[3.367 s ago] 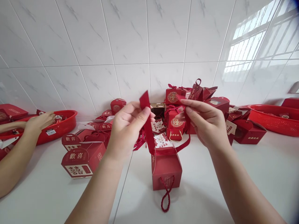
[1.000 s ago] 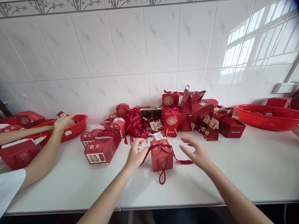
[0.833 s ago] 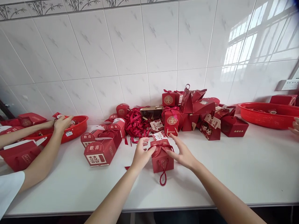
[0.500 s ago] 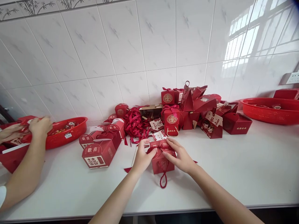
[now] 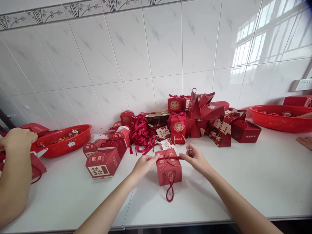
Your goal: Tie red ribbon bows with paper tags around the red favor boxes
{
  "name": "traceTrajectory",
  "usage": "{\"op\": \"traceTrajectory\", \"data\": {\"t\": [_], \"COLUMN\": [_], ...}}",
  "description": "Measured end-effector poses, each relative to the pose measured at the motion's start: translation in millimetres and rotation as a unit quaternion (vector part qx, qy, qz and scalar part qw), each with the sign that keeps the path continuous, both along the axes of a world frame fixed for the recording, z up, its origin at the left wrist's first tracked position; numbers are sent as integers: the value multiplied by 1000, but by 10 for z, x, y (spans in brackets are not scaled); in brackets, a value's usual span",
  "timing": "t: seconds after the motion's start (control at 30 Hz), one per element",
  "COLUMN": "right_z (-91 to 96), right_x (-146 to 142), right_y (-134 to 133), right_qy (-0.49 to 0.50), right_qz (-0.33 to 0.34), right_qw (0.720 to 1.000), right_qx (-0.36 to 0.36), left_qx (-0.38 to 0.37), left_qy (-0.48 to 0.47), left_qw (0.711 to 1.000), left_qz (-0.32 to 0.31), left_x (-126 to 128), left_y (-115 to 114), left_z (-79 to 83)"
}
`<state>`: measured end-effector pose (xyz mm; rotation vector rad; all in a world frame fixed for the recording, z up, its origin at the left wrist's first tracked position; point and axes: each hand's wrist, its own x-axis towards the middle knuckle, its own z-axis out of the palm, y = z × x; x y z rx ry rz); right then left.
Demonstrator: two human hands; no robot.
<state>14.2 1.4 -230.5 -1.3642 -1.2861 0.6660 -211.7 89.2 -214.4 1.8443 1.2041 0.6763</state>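
Observation:
A small red gift box (image 5: 163,172) stands upright in front of me, its petal-shaped flaps folded over on top. A twisted red cord loop (image 5: 170,195) hangs from its near side onto the table. Across the lid runs a narrow dark red ribbon (image 5: 174,158), drawn fairly straight. My left hand (image 5: 145,165) is closed at the box's left upper edge, thumb and fingers pinching the ribbon there. On the right side, my right hand (image 5: 197,159) pinches the ribbon between thumb and index finger. A white and red printed card (image 5: 167,144) lies just behind the box.
Left of me sit several red boxes (image 5: 103,163). Behind are tangled ribbons (image 5: 141,133) and piled boxes (image 5: 207,112) against the tiled wall. Red basins stand left (image 5: 83,138) and right (image 5: 263,120). A co-worker's arm (image 5: 14,175) is at left; another person's hand (image 5: 305,141) at right.
My hands have moved apart from over the lid to its two sides, stretching the ribbon. The co-worker's arm at left has shifted left, and another person's hand has appeared at right.

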Motion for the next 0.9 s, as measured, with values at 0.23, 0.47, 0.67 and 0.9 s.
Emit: {"op": "traceTrajectory", "data": {"t": [0.23,0.47,0.67,0.9], "right_z": [69,108,204,338], "right_x": [104,-131,-247,-353], "right_y": [-159,-48,-132,-208], "right_qy": [-261,-166,-24,34], "right_qz": [-1,-120,-23,70], "right_qw": [964,958,994,997], "right_qx": [60,203,109,20], "left_qx": [-27,-175,-244,-265], "left_qy": [119,138,-108,-151], "left_qw": [992,941,940,938], "left_qz": [-36,-255,-211,-165], "left_x": [-136,-207,-140,-39], "left_y": [205,170,-91,-457], "left_z": [161,541,477,431]}}
